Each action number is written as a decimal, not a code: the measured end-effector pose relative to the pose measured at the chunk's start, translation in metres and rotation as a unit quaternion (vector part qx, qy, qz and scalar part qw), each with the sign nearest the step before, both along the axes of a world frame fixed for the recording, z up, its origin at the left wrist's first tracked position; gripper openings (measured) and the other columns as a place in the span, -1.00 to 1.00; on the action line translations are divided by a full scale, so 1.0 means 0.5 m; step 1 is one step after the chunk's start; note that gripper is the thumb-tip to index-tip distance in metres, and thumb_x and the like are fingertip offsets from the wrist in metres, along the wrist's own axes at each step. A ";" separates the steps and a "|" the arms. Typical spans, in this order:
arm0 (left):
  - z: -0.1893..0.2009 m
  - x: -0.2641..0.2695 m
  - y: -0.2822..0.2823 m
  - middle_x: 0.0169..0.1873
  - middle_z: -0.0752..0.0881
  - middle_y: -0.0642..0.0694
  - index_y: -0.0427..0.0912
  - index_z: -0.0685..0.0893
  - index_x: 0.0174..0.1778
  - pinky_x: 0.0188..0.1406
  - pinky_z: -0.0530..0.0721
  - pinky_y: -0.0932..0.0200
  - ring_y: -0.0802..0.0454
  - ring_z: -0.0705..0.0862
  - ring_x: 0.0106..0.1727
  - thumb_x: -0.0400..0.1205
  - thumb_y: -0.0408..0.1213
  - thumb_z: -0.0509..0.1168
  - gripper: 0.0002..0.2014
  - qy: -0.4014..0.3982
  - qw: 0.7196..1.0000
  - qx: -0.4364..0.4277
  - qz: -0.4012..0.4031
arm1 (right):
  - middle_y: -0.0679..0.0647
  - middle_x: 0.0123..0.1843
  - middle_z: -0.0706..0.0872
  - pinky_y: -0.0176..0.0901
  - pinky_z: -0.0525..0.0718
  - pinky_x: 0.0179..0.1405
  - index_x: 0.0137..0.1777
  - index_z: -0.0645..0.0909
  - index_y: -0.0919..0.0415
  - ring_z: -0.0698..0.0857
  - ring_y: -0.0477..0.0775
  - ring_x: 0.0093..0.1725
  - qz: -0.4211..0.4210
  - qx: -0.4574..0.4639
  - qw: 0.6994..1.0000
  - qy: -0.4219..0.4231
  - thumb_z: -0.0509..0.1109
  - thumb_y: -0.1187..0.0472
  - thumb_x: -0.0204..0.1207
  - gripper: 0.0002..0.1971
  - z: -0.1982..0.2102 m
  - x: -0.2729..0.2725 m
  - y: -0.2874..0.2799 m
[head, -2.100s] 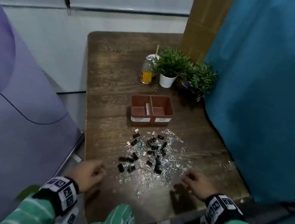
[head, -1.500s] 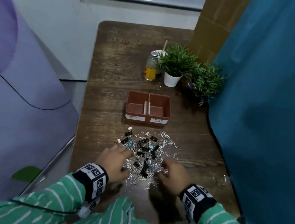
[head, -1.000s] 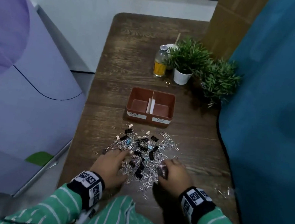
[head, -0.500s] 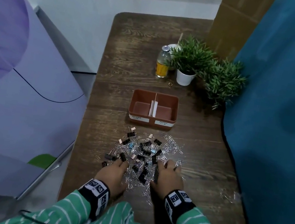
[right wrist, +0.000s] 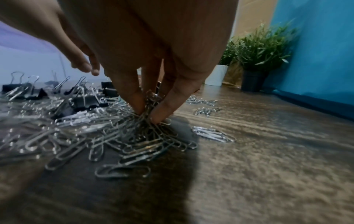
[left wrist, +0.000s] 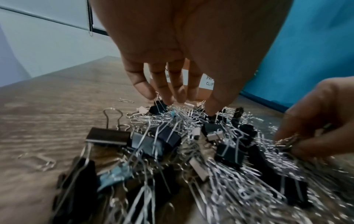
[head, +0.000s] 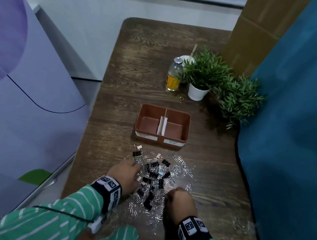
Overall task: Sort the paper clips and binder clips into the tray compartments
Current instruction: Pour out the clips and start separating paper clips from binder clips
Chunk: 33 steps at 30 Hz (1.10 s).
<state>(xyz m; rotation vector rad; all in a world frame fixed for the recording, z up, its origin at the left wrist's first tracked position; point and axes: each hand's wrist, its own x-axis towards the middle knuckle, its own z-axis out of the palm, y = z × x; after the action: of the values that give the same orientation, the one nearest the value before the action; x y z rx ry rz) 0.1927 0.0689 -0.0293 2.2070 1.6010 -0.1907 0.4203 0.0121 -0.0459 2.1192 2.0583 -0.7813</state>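
A brown two-compartment tray (head: 160, 139), labelled for binder clips on the left and paper clips on the right, stands beyond a mixed pile (head: 154, 176) of silver paper clips and black binder clips. Both compartments look bare. My left hand (head: 135, 166) rests on the pile's left side. Its fingers point down, straight and spread (left wrist: 187, 106), and their tips touch black binder clips (left wrist: 159, 106). My right hand (head: 175, 191) is at the pile's near right edge. It pinches a bunch of paper clips (right wrist: 147, 109) between thumb and fingers, still touching the heap (right wrist: 86, 128).
A small bottle (head: 173, 76) and two potted plants (head: 203, 75) (head: 239, 97) stand behind the tray, with a small ring (head: 181, 98) beside them. A teal curtain (head: 299, 122) hangs along the table's right side. Stray paper clips (head: 241, 223) lie near the right edge.
Both hands came from the table's near edge into the pile. The left hand then reached further up the left side, and the right hand's fingers gathered a bunch of paper clips.
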 end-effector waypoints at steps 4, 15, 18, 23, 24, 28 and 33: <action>-0.010 0.002 0.044 0.12 0.61 -0.01 0.02 0.58 0.27 0.07 0.75 -0.08 -0.07 0.65 0.14 0.56 -0.15 0.31 -0.66 0.046 0.999 -0.008 -0.001 | -0.05 -0.11 0.82 -0.52 0.43 -0.25 -0.03 0.84 0.05 0.63 -0.12 -0.23 -0.043 0.004 0.998 0.043 0.39 0.19 0.60 -0.83 -0.003 0.016 0.004; -0.026 0.023 0.061 0.02 0.69 -0.07 -0.09 0.70 0.15 -0.09 0.79 -0.03 -0.09 0.72 -0.03 0.70 -0.32 0.31 -0.85 0.118 0.990 -0.037 -0.067 | -0.22 -0.14 0.87 -0.36 0.77 -0.08 -0.05 0.88 -0.04 0.78 -0.31 -0.19 -0.194 -0.024 0.944 0.266 0.65 0.18 0.45 -0.88 0.017 0.035 0.031; -0.029 0.027 0.072 0.03 0.74 -0.17 -0.23 0.72 0.14 0.01 0.78 -0.06 -0.16 0.76 0.00 0.66 -0.51 0.25 -0.78 0.128 0.986 -0.054 -0.089 | -0.09 -0.19 0.89 0.00 0.85 0.01 -0.17 0.89 0.03 0.85 -0.08 -0.18 -0.253 -0.021 0.903 0.347 0.70 0.27 0.37 -0.88 0.018 0.035 0.046; -0.044 0.018 0.081 0.05 0.68 -0.16 -0.19 0.73 0.17 0.12 0.75 -0.04 -0.17 0.73 0.05 0.63 -0.54 0.27 -0.72 0.075 0.994 -0.057 -0.059 | 0.04 -0.21 0.89 0.14 0.86 -0.05 -0.19 0.89 0.04 0.85 0.12 -0.20 -0.276 -0.037 0.875 0.397 0.70 0.32 0.37 -0.86 0.027 0.034 0.067; -0.047 0.015 0.080 0.06 0.67 -0.14 -0.14 0.73 0.17 0.13 0.76 -0.03 -0.16 0.72 0.05 0.63 -0.53 0.29 -0.72 0.057 0.996 -0.056 -0.044 | 0.05 -0.21 0.89 0.15 0.86 -0.05 -0.19 0.89 0.05 0.85 0.13 -0.21 -0.279 -0.039 0.873 0.399 0.70 0.32 0.37 -0.86 0.027 0.034 0.067; -0.055 0.009 0.065 0.17 0.61 -0.10 -0.04 0.64 0.30 0.00 0.77 -0.04 -0.16 0.72 0.06 0.68 -0.31 0.28 -0.72 0.027 0.999 -0.029 -0.035 | 0.03 -0.16 0.89 0.18 0.85 0.02 -0.17 0.89 0.00 0.86 0.14 -0.13 -0.282 -0.039 0.867 0.408 0.72 0.30 0.34 -0.82 0.021 0.037 0.061; -0.056 0.023 0.041 0.23 0.63 -0.10 -0.02 0.51 0.46 0.01 0.79 -0.11 -0.13 0.69 0.12 0.67 -0.25 0.32 -0.59 0.027 0.998 0.000 -0.049 | 0.01 -0.15 0.89 0.17 0.85 0.03 -0.17 0.89 -0.03 0.86 0.13 -0.10 -0.285 -0.043 0.864 0.414 0.72 0.28 0.34 -0.82 0.022 0.035 0.054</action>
<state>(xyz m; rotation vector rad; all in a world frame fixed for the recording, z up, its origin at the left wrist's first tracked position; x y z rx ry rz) 0.2044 0.0895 -0.0571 2.2992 1.5218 -0.2814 0.4377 0.0390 -0.0350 2.6470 1.5155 -2.1260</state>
